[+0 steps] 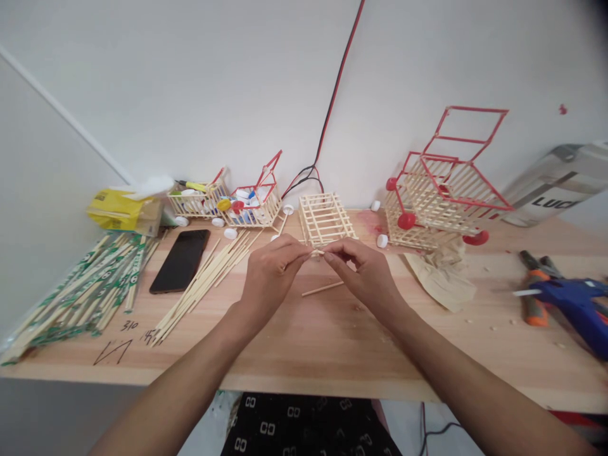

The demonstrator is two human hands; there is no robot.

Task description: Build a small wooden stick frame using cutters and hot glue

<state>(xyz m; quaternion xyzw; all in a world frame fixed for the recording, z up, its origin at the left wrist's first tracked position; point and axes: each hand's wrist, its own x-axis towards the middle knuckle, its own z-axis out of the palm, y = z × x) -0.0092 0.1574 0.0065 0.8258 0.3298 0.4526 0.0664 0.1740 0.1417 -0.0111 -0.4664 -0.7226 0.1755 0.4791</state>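
Note:
My left hand (pixel 273 269) and my right hand (pixel 363 269) meet above the middle of the wooden table (pixel 304 342). Both pinch the ends of a short wooden stick (pixel 317 253) held between their fingertips. Just behind the hands stands an unpainted stick basket frame (pixel 325 218). One loose stick (pixel 323 289) lies on the table under the hands.
A pile of bare sticks (pixel 204 278), a black phone (pixel 180 259) and wrapped chopsticks (pixel 80 291) lie left. Two small stick carts (pixel 223 202) hold bottle caps. A large red-trimmed cart (pixel 441 196) stands at the right, with crumpled paper (pixel 444 272), pliers (pixel 534 285) and a blue glue gun (pixel 577 304).

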